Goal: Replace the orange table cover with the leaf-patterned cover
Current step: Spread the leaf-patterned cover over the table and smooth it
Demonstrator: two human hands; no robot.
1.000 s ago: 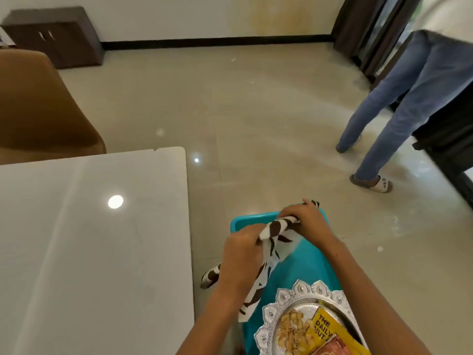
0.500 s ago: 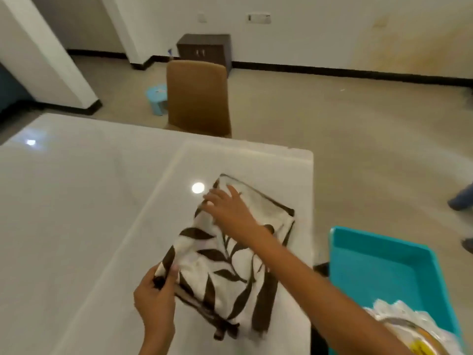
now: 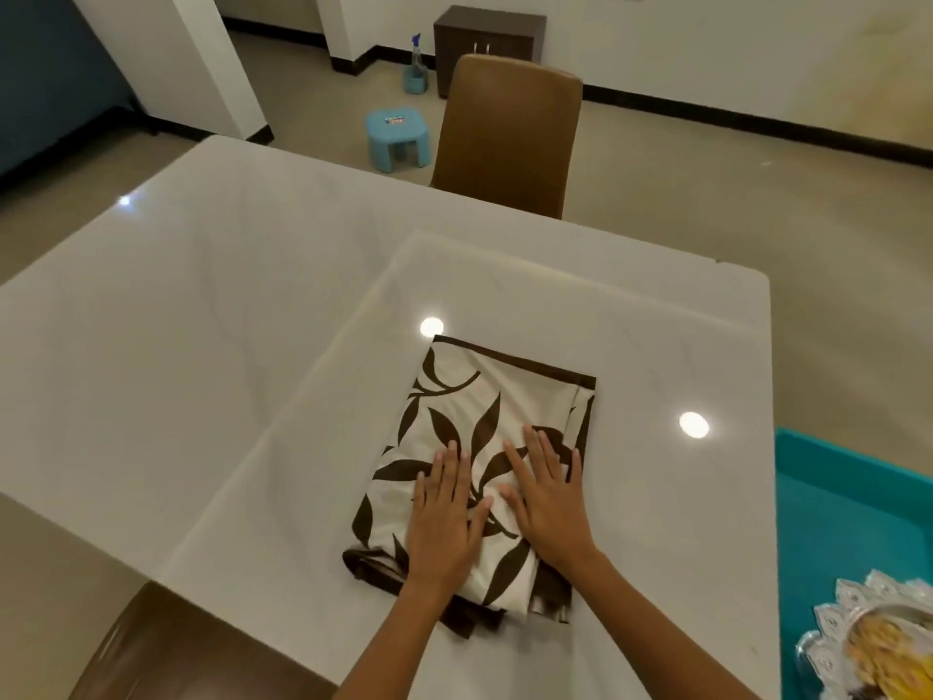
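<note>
The leaf-patterned cover [image 3: 484, 406], cream with dark brown leaves and a brown border, lies folded into a rectangle on the bare white table [image 3: 202, 346], near its right end. My left hand [image 3: 447, 517] rests flat on the cover's near half, fingers spread. My right hand [image 3: 548, 490] lies flat beside it on the same fold, palm down. Neither hand grips the cloth. No orange cover is in view.
A brown chair [image 3: 510, 133] stands at the table's far side and another chair [image 3: 166, 644] at the near left edge. A teal bin [image 3: 848, 507] right of the table holds a silver tray [image 3: 828, 639] of snacks. A small blue stool [image 3: 398, 136] sits on the floor beyond.
The cover went from being held over the teal bin to lying folded on the table. My left hand let go of its near corner, and both hands now lie flat on it.
</note>
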